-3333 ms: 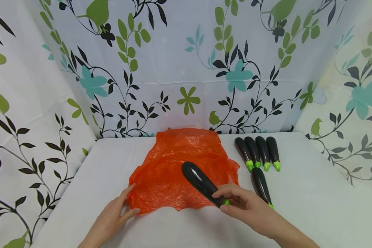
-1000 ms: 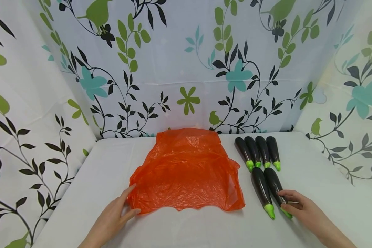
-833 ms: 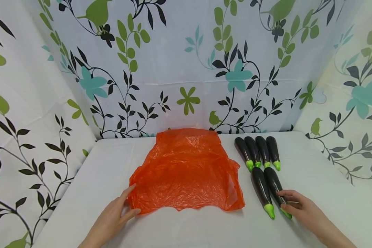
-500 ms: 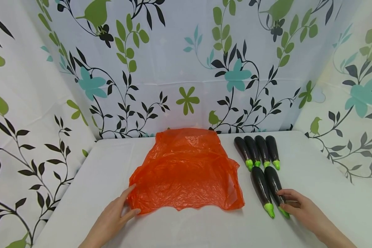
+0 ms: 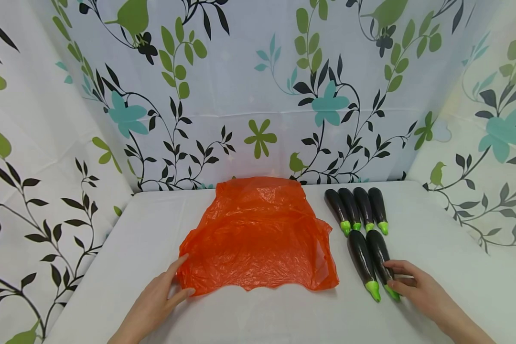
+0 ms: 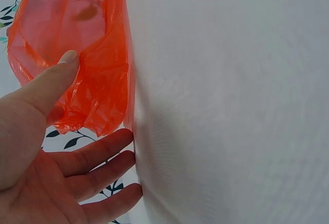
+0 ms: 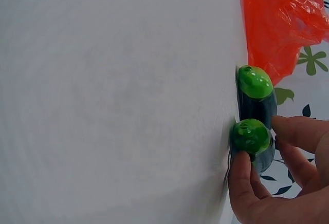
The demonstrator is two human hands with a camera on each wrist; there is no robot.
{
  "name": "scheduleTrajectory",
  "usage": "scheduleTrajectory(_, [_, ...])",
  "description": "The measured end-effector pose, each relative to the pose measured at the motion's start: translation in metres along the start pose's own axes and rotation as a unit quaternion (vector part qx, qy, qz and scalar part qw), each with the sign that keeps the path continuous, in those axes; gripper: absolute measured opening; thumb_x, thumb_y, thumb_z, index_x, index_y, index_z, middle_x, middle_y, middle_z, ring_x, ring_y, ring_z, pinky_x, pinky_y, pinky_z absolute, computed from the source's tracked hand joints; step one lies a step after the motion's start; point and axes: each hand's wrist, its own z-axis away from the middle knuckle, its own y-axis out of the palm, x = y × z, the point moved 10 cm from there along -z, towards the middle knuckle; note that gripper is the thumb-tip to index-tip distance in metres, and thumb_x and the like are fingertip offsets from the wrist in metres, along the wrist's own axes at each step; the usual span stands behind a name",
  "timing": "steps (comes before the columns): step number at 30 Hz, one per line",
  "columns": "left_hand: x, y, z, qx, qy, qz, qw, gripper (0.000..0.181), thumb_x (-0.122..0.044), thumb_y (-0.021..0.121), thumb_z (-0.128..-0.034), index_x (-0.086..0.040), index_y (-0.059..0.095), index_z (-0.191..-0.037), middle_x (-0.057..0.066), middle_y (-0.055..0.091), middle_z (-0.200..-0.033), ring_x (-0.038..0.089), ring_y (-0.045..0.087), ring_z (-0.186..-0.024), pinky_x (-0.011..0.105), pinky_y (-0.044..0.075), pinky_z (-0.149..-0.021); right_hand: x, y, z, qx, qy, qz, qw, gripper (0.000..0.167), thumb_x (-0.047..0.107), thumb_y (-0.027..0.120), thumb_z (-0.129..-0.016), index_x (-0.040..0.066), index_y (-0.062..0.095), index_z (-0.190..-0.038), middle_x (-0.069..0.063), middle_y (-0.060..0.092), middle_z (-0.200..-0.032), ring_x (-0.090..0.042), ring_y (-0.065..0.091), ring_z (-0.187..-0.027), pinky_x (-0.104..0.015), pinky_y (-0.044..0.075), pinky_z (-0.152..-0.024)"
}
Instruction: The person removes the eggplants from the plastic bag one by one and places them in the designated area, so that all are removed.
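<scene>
On the white table lies a red plastic bag (image 5: 258, 248), flat and wrinkled. My left hand (image 5: 152, 301) rests at its lower left corner, thumb and index finger touching the edge. In the left wrist view the thumb (image 6: 56, 80) lies against the bag while the other fingers stretch out onto the table. At the right, my right hand (image 5: 423, 291) pinches a dark eggplant (image 5: 377, 248) near its green stem end (image 7: 252, 136). This eggplant lies on the table, close beside another eggplant (image 5: 360, 253) on its left.
Behind the two front eggplants, several more eggplants (image 5: 363, 205) lie in a row, green ends toward me. White table surface (image 5: 258, 320) extends in front of the bag. A patterned curtain (image 5: 223, 95) with leaves and flowers encloses the table's back and sides.
Earlier my right hand held the eggplant over the bag. It has since carried it right and laid it beside the other front one, then shifted it slightly left. My left hand stayed put.
</scene>
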Motion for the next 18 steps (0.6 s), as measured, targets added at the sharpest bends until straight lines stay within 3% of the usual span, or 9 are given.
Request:
scheduleTrajectory(11, [0.002, 0.001, 0.000, -0.002, 0.001, 0.001, 1.0000, 0.080, -0.039, 0.077, -0.0826, -0.015, 0.036, -0.147, 0.007, 0.061, -0.118, 0.023, 0.058, -0.100, 0.052, 0.053, -0.087, 0.000, -0.004, 0.000, -0.002, 0.002, 0.011, 0.9999, 0.065, 0.034, 0.064, -0.096, 0.003, 0.037, -0.147, -0.035, 0.042, -0.139, -0.048, 0.052, -0.120, -0.055, 0.051, -0.090])
scheduleTrajectory(18, [0.000, -0.002, 0.002, -0.006, 0.005, 0.007, 0.9999, 0.078, -0.037, 0.076, -0.0833, -0.016, 0.037, -0.147, 0.008, 0.061, -0.120, 0.025, 0.058, -0.102, 0.052, 0.052, -0.088, 0.006, -0.011, 0.003, -0.020, -0.030, 0.018, 0.9992, 0.063, 0.030, 0.063, -0.096, 0.001, 0.038, -0.146, -0.036, 0.043, -0.138, -0.049, 0.053, -0.119, -0.055, 0.051, -0.091])
